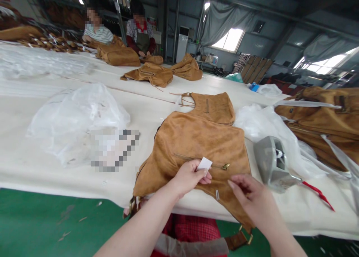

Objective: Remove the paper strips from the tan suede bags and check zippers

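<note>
A tan suede-like bag lies flat in front of me, with a zipper and brass pull across its face. My left hand rests over the zipper and pinches a small white card between thumb and fingers. To the right, my right hand hovers over the bag's lower right part, fingers curled and thumb close to the index fingertip. Whether anything is in that pinch I cannot make out. A small pale slip shows on the bag between my hands. The strap with its brass ring hangs off the table edge.
A grey tape dispenser stands right of the bag, beside crumpled clear plastic. Another plastic bag lies left on the white table. More tan bags lie farther back, where two people sit. Stacked bags are at right.
</note>
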`<state>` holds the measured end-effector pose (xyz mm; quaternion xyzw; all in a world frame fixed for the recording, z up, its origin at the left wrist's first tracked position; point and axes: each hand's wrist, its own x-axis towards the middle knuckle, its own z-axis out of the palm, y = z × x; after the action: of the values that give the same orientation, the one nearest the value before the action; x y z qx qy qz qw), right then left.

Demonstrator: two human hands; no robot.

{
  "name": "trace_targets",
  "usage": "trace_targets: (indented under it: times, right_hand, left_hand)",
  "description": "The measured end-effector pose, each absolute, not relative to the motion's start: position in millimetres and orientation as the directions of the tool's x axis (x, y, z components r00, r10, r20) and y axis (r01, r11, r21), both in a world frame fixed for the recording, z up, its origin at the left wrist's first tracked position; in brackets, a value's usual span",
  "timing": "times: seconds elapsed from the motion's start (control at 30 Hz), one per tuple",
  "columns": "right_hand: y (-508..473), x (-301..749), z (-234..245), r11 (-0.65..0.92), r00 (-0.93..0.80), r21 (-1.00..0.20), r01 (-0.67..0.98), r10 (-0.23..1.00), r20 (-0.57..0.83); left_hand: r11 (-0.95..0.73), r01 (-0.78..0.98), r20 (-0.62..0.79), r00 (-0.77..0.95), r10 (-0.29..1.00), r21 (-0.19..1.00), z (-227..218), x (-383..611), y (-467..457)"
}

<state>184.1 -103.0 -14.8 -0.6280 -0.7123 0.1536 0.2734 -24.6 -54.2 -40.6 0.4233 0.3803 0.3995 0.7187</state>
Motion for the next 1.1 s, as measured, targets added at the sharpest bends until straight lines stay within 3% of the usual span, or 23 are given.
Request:
trace_targets:
  times: [0.1,0.17,0.23,0.3,0.4,0.5,0.67,0.83,0.9,1.1]
  right_hand:
    - [-110.1,167.4,-9.4,0.325,-0.347,-0.57,0.754,0.935,0.074]
    - [-115.9,169.4,-2.7,0.313,-0.415,-0.605,0.732,0.909,-0.031]
    - [-118.3,181.6,3.4,0.257,-0.367,-0.637,0.727,0.929,-0.043]
    - [-115.8,195.5,5.9,0.22,-0.248,-0.639,0.737,0.968,0.048]
    - [-103.9,203.3,-0.7,0.136,-0.031,-0.542,0.829,0.98,0.199]
    - [-86.4,194.4,-15.8,0.039,0.086,-0.434,0.9,0.96,0.265]
    - [-65.0,179.8,-34.3,0.084,0.044,-0.416,0.905,0.957,0.288]
    - [-66.2,176.6,-35.1,0.14,0.004,-0.578,0.804,0.971,0.24]
    - [-70.0,174.6,-35.2,0.147,-0.008,-0.59,0.794,0.973,0.231]
    - [-80.3,170.5,-42.5,0.07,0.102,-0.575,0.815,0.96,0.261]
  left_hand:
    - [0.319,-0.262,-0.203,0.389,0.899,0.911,-42.2,-24.8,-54.8]
    - [0.316,-0.262,-0.2,0.39,0.899,0.912,-43.3,-25.4,-55.0]
    - [0.315,-0.256,-0.196,0.4,0.895,0.914,-43.9,-26.0,-55.1]
    - [0.314,-0.249,-0.191,0.417,0.889,0.916,-44.3,-26.1,-55.1]
    - [0.31,-0.237,-0.19,0.423,0.886,0.921,-45.1,-24.9,-54.9]
    - [0.3,-0.218,-0.191,0.413,0.891,0.929,-47.3,-22.7,-55.0]
    - [0.24,-0.156,-0.156,0.419,0.895,0.958,-50.6,-22.5,-56.8]
    - [0.179,-0.108,-0.106,0.48,0.871,0.978,-49.9,-25.6,-57.9]
    - [0.157,-0.117,-0.075,0.513,0.855,0.981,-49.6,-26.2,-57.7]
    - [0.098,-0.031,-0.069,0.511,0.857,0.995,-50.9,-25.6,-57.8]
